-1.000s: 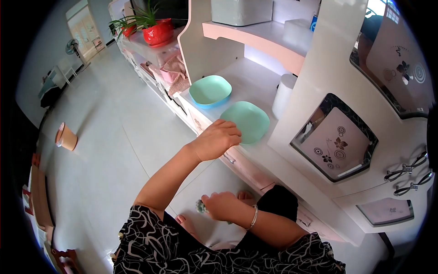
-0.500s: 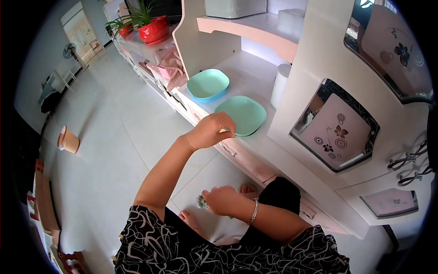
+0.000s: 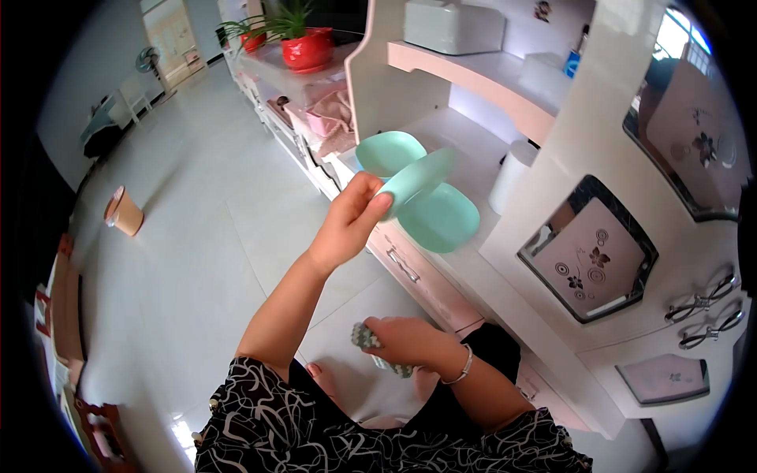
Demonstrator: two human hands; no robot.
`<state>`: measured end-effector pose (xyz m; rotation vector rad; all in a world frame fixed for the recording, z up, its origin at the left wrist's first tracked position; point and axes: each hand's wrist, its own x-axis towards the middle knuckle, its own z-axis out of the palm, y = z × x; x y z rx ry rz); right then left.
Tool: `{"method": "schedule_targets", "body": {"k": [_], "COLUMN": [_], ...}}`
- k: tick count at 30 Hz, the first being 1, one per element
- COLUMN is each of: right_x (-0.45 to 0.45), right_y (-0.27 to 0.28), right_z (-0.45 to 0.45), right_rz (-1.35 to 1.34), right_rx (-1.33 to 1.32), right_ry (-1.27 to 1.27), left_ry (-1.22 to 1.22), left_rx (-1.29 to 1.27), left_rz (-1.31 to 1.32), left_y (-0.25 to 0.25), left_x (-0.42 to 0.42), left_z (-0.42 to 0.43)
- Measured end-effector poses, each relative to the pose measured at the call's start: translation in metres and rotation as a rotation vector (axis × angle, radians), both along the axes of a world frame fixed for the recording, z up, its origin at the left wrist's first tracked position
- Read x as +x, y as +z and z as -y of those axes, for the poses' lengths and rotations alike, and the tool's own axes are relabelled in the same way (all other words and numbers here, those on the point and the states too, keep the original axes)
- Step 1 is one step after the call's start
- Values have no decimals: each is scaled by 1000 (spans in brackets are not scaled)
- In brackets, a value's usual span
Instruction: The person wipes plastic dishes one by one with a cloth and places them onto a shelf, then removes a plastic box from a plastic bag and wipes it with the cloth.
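My left hand [image 3: 347,221] grips the near edge of a mint-green plate [image 3: 420,181], thumb on one side and fingers on the other. The plate is tilted up on its edge, above the cabinet counter. Beneath and right of it, another mint-green plate [image 3: 443,222] lies flat on the counter. A third mint-green dish [image 3: 386,150] sits farther back to the left, partly hidden by the raised plate. Lower down, in front of my body, my right hand [image 3: 410,343] is closed around a green-and-white checked cloth [image 3: 364,336], which bulges out past the fingers and hangs below.
A white cylinder [image 3: 512,175] stands on the counter at the right, beside a cabinet door [image 3: 587,248]. Above is a shelf with a pale box [image 3: 453,27]. A red plant pot [image 3: 307,51] stands on the neighbouring unit. A bin [image 3: 124,213] stands on the floor at left.
My left hand has lifted a plate off the counter and tilted it up; another plate shows where it lay. More of the cloth shows at my right hand. The view has shifted slightly.
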<state>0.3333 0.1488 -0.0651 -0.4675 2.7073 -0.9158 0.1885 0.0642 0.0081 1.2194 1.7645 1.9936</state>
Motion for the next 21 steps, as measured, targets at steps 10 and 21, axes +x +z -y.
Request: {"method": "schedule_targets", "body": {"k": [10,21], "right_x": [-11,-21], "right_y": [34,-1], "right_z": [-8,42], "right_rz": [-141,-150], "right_rx": [-898,-663], "right_ry": [-679,-429], "left_ry": [403,-159], "left_rx": [-123,-39], "left_rz": [322,573], "left_y": [-68,-79], "left_x": [50,89], "left_z": [100,136]}}
